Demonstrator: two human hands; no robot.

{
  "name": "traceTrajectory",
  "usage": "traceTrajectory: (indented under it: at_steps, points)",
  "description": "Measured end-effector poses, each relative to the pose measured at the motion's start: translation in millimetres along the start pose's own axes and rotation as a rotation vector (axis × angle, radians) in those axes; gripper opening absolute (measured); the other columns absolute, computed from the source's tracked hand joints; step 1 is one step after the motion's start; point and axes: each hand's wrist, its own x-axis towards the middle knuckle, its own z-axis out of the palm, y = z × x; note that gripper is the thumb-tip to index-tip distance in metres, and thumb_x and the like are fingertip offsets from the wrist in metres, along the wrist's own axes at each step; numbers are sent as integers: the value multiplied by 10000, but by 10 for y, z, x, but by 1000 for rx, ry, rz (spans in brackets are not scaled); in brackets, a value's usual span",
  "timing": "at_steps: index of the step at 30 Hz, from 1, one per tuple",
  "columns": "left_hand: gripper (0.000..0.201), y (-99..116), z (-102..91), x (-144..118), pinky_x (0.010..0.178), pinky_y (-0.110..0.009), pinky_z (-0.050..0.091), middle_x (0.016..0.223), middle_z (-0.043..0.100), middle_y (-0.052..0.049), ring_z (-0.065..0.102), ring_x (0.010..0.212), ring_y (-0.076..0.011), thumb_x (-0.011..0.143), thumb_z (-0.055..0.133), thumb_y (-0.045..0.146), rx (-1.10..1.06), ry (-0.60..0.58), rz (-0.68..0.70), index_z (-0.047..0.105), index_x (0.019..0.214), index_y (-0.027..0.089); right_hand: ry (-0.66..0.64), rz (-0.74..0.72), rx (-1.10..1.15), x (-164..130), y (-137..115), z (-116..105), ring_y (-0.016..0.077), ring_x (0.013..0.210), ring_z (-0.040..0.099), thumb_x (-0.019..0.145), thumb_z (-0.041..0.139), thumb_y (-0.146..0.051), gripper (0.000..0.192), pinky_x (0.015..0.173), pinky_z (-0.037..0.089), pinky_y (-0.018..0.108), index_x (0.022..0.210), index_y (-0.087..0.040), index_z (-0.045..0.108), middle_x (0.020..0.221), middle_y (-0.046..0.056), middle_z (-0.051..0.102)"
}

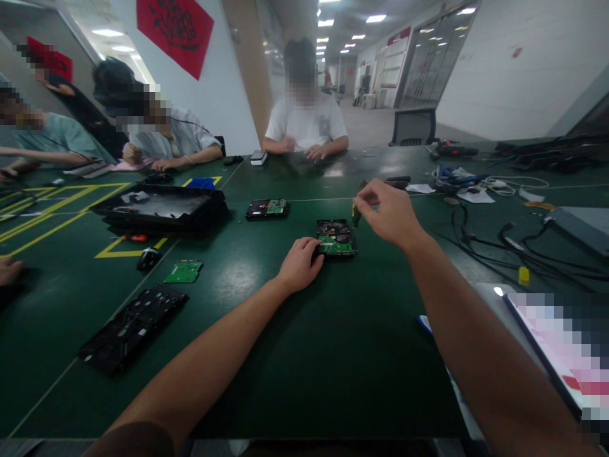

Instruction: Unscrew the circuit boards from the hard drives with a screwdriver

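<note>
A hard drive (336, 238) lies board side up on the green table (266, 355), its green circuit board showing. My left hand (301, 263) grips the drive's near left corner. My right hand (387, 212) hovers just right of the drive, fingers pinched on the top of a small screwdriver (355, 214) with a yellow and black handle. The screwdriver stands near the drive's far right corner; its tip is too small to make out.
A second hard drive (267, 209) lies further back, a black tray (159, 209) at the left. A loose green board (184, 271) and a black panel (133, 327) lie nearer left. Cables (499, 238) run across the right. Several people sit along the far and left sides.
</note>
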Motion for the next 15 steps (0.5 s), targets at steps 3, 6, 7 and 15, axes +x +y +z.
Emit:
traceTrajectory:
  at_steps: [3,6,7,15]
  points:
    - [359,3,1,1,1130,-510,514,1326,647,-142,579,1307,-308,990,624,284,3,0,-3,607,1338,195,-1,-29,-13,8,0,0,282,958,685,944,650,-349,101,884,536,462,923,-250,647,1000,87,739]
    - [359,5,0,0,1130,-506,515,1326,647,-135,580,1306,-305,988,628,282,4,0,-7,607,1338,202,27,-28,-2,9,3,-1,276,928,683,909,692,-327,100,863,538,456,905,-246,634,968,79,735]
    - [359,6,-1,-1,1129,-506,515,1323,648,-135,580,1305,-305,988,629,281,4,-1,-7,607,1337,200,36,-20,6,8,4,-2,272,910,682,903,703,-326,109,851,539,453,901,-244,631,953,78,735]
    - [352,11,-7,-2,1127,-516,518,1328,647,-136,581,1310,-309,996,620,284,0,5,-4,608,1340,208,29,-50,-5,4,-1,6,264,916,684,919,657,-303,52,871,544,459,916,-252,654,973,74,733]
